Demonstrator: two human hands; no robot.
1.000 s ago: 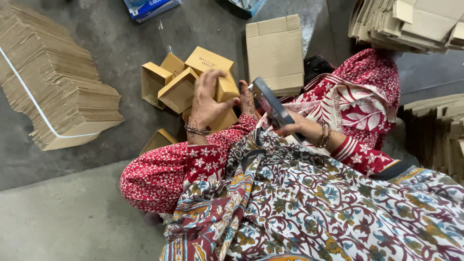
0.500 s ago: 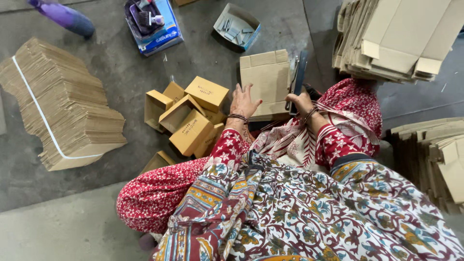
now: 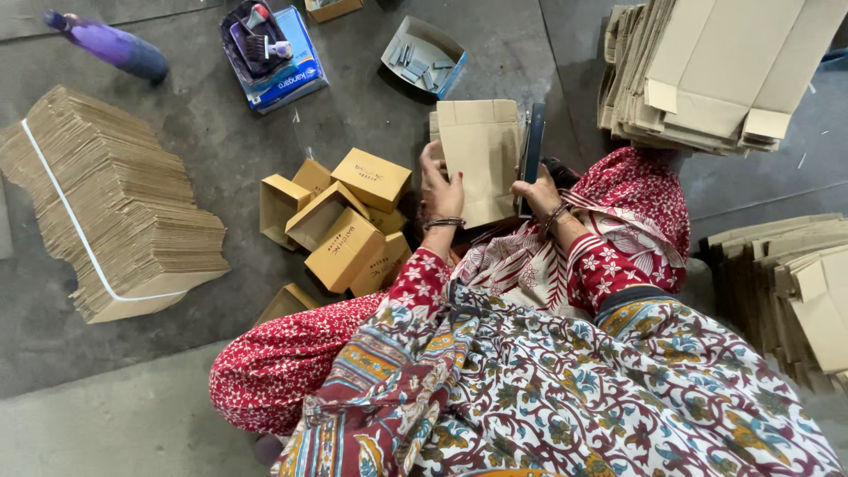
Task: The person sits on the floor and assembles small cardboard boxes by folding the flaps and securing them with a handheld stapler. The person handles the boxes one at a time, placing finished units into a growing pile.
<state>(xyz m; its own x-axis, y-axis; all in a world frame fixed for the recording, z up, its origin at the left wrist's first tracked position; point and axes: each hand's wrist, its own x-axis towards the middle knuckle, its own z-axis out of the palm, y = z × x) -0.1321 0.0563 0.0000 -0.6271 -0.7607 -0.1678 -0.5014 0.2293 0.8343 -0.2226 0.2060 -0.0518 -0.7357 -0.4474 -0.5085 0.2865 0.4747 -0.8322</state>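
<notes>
My left hand (image 3: pixel 441 189) grips the left edge of a flat brown cardboard blank (image 3: pixel 481 150) that lies on a small pile in front of my knees. My right hand (image 3: pixel 535 194) holds a dark stapler (image 3: pixel 533 152) upright along the blank's right edge. Both wrists wear bangles. To the left of my left hand sits a heap of several folded yellow-brown boxes (image 3: pixel 344 230).
A big strapped bundle of flat cartons (image 3: pixel 115 212) lies at left. More stacks of blanks stand at top right (image 3: pixel 715 71) and right (image 3: pixel 795 291). A blue tray of tools (image 3: pixel 272 53), a small box of staples (image 3: pixel 424 55) and a purple bottle (image 3: pixel 115 44) lie on the grey floor.
My left hand left the heap of folded boxes and came onto the flat blank. My right hand carried the stapler forward to the blank's right edge.
</notes>
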